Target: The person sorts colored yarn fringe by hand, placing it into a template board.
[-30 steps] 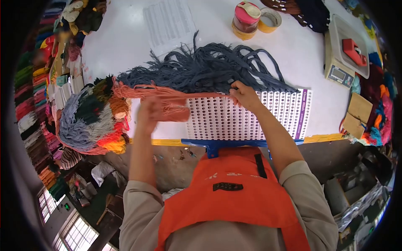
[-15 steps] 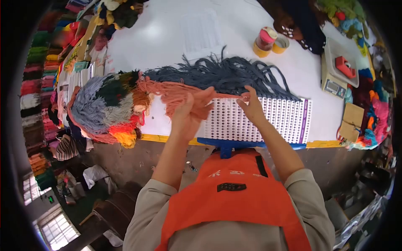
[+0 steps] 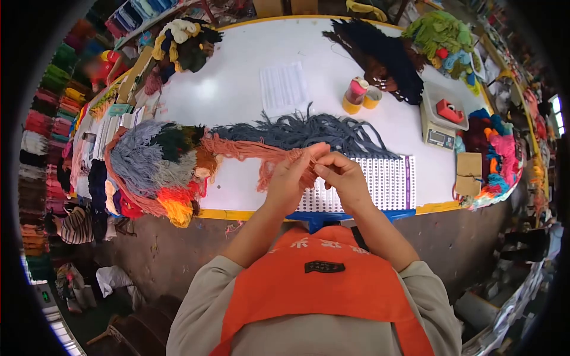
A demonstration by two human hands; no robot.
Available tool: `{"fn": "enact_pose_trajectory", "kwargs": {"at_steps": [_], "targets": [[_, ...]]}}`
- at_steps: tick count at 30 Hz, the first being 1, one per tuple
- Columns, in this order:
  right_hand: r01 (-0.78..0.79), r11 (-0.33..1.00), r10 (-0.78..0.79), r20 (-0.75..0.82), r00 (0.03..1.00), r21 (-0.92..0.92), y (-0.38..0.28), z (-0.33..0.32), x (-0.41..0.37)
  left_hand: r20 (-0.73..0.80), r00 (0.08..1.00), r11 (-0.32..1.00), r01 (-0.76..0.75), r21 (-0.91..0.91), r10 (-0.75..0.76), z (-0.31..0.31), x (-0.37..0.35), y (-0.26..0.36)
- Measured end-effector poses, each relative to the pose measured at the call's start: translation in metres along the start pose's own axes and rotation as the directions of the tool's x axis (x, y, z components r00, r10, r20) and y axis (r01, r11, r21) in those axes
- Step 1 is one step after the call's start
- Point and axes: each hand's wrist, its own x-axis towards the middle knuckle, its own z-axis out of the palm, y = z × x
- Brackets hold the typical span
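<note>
Salmon-pink yarn [image 3: 243, 148] stretches from the pile at the left to my hands. My left hand [image 3: 289, 183] is closed on a bundle of it, over the left end of a white perforated card [image 3: 383, 185]. Close beside it, my right hand [image 3: 347, 183] pinches thumb to fingers on the yarn at the left hand's fingertips; the exact strand is too small to see. Slate-blue yarn [image 3: 326, 127] lies in loose loops behind the card, reaching its far edge. A purple strip [image 3: 408, 181] marks the card's right end, and a blue support [image 3: 317, 221] shows at its front edge.
Many-coloured yarn skeins [image 3: 145, 154] are heaped at the left. A printed sheet [image 3: 283, 86], tape rolls [image 3: 351, 107], navy yarn [image 3: 380, 56] and a digital scale [image 3: 439, 137] with a tray lie farther back. More bright yarn [image 3: 502, 157] hangs over the table's right side.
My hands, apart before, have come together over the card's left part. The right hand has moved left and now pinches at the salmon yarn. The view has tilted up, showing more table.
</note>
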Motion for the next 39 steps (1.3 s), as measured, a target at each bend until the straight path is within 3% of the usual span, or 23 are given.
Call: {"fn": "enact_pose_trajectory", "kwargs": {"at_steps": [4,10,20,23,25,31,33,36,39], "targets": [[-0.073,0.992,0.074,-0.013,0.997,0.102,-0.009,0.008,-0.013,0.007,0.995,0.968,-0.099,0.23,0.1,0.001,-0.008,-0.002],[-0.074,0.98,0.083,-0.043,0.996,0.183,-0.015,0.012,-0.025,0.008,0.99,0.982,-0.141,0.123,0.141,0.003,-0.014,-0.001],[-0.074,0.978,0.083,-0.034,0.996,0.196,-0.015,0.008,-0.033,0.062,0.977,0.96,-0.211,0.186,0.203,0.007,-0.017,-0.007],[-0.082,0.966,0.089,-0.018,0.996,0.246,-0.017,0.006,-0.034,0.039,0.985,0.98,-0.174,0.098,0.171,0.006,-0.018,-0.003],[-0.062,0.974,0.069,-0.024,0.997,0.216,-0.019,0.006,-0.035,0.061,0.996,0.996,-0.066,-0.056,0.069,0.009,-0.021,0.003],[-0.08,0.967,0.092,-0.037,0.995,0.241,-0.024,-0.002,-0.034,0.154,0.988,0.982,0.033,-0.186,-0.004,0.015,-0.019,0.005],[-0.086,0.981,0.092,-0.03,0.995,0.172,-0.024,-0.002,-0.034,0.179,0.984,0.987,0.04,-0.158,-0.012,0.014,-0.017,0.001],[0.025,0.989,-0.023,0.019,1.0,-0.145,-0.016,-0.003,-0.032,0.226,0.974,0.995,0.041,-0.096,-0.018,0.015,-0.015,-0.004],[0.027,0.991,-0.028,-0.007,1.0,-0.131,-0.012,-0.006,-0.031,0.227,0.974,0.997,0.024,-0.074,-0.007,0.019,-0.015,-0.006]]}}
